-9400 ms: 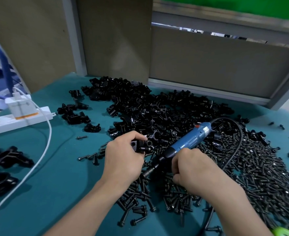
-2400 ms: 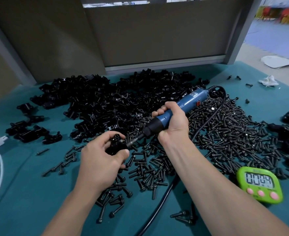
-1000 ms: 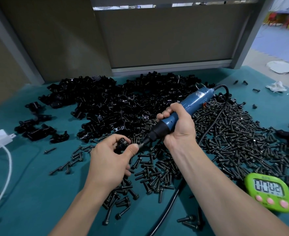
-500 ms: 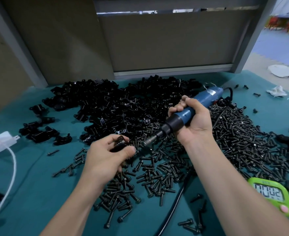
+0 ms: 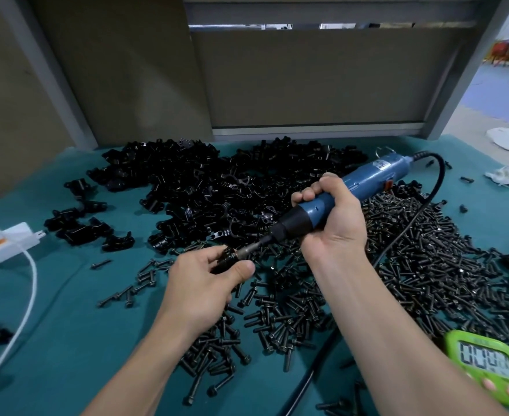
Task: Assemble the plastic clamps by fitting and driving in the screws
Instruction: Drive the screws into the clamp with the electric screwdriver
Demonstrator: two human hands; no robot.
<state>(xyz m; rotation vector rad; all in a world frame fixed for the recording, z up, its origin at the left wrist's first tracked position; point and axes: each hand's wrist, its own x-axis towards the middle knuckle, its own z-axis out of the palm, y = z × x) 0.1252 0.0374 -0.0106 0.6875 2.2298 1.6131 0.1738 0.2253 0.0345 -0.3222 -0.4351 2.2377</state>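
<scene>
- Pinched clamp point(image 5: 226, 260) in fingers of left hand point(image 5: 199, 285), 9 o'clock of screw pile point(image 5: 427, 265).
- Curled fingers of right hand point(image 5: 332, 226) round screwdriver point(image 5: 370, 180), bit on clamp.
- Judged mid-driving; needed next: straight, steady push.

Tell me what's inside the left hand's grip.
The left hand pinches a black clamp, only its top edge showing between thumb and forefinger, where the bit of the blue screwdriver meets it. The clamp's body and any screw are covered by the fingers.

Black clamps point(image 5: 205, 187) and screws point(image 5: 427, 265), blue screwdriver point(image 5: 367, 181), teal table point(image 5: 67, 340), green timer point(image 5: 487, 364).
</scene>
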